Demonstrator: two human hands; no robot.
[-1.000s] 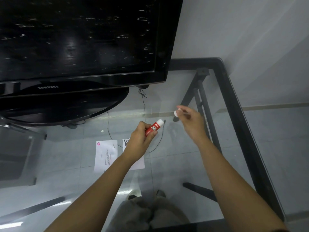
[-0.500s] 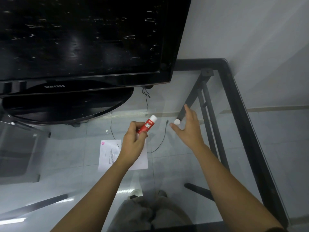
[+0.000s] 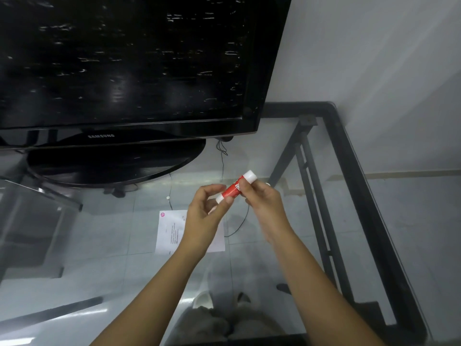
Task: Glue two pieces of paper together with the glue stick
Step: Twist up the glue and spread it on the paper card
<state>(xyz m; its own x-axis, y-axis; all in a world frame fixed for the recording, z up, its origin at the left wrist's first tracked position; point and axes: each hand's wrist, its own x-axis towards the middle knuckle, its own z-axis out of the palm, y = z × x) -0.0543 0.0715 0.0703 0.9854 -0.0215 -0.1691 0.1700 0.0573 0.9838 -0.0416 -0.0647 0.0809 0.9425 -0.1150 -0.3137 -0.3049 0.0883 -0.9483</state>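
A red glue stick (image 3: 233, 190) with white ends is held tilted above the glass table (image 3: 274, 258). My left hand (image 3: 203, 213) pinches its lower end. My right hand (image 3: 265, 204) grips its upper red part from the right. The stick's upper white end is uncovered. A small white cap (image 3: 268, 184) lies on the glass just behind my right hand. A white printed paper (image 3: 169, 232) lies flat on the glass under my left hand. The edge of a second paper (image 3: 221, 239) shows to the right of my left wrist, which hides the rest.
A black television (image 3: 124, 63) on a wide black stand (image 3: 112, 166) fills the back left. A thin black cable (image 3: 243, 221) runs over the glass. The table's black metal frame (image 3: 361, 196) borders the right side, with a wall beyond it. Feet show through the glass below.
My right hand set the white cap down on the glass, then moved left to the glue stick. Both hands now hold the stick, which sits higher and further right.
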